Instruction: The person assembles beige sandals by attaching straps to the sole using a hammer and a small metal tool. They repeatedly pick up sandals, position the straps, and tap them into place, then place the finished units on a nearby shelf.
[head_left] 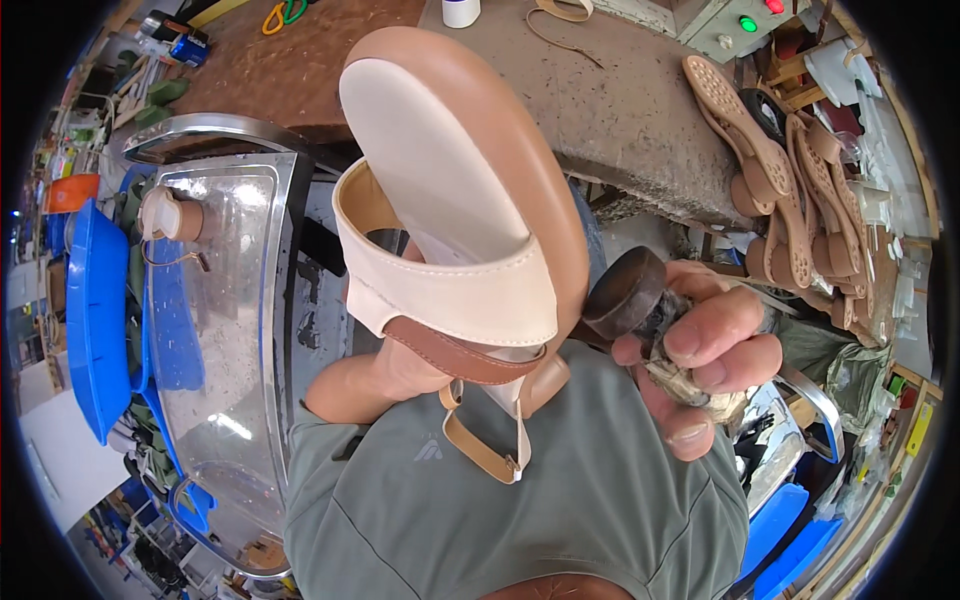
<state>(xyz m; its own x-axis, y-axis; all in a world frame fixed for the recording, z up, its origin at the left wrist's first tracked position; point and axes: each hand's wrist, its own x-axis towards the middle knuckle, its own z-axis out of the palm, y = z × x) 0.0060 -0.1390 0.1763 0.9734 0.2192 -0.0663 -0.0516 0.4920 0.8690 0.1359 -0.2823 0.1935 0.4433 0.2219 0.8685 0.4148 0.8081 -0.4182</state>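
At far left, an orange bin (72,192), with contents too small to tell. Just below it, a long blue tub (97,320) tipped up on its side; cannot tell its contents. Next, a shiny tray (225,365) with a raised metal edge, bearing a second sandal (180,218), pale with a brown heel and a loose buckled strap, near the far end. Beyond the tray, a blue can (189,50), inside not visible. On the brown table (265,85), a pair of scissors (283,15) with orange and green handles.

In the middle, above a grey-green shirt (520,480), a cream and brown sandal (450,180), raised toe-up, grasped from behind by the left hand (402,368), buckled ankle strap hanging down. Behind its toe, a white container (461,12), cut off at the top edge; cannot tell its contents. Farther along the table, a thin strap (565,35).

Just beside the sole edge, a dark round-headed tool (628,292), clasped in the curled fingers of the right hand (715,340); cannot tell about contact with the sole. Farther right, a grey box (715,30) with green and red buttons, a cluster of brown soles (737,120) with heels, and, low down, blue tubs (780,525), contents unclear.
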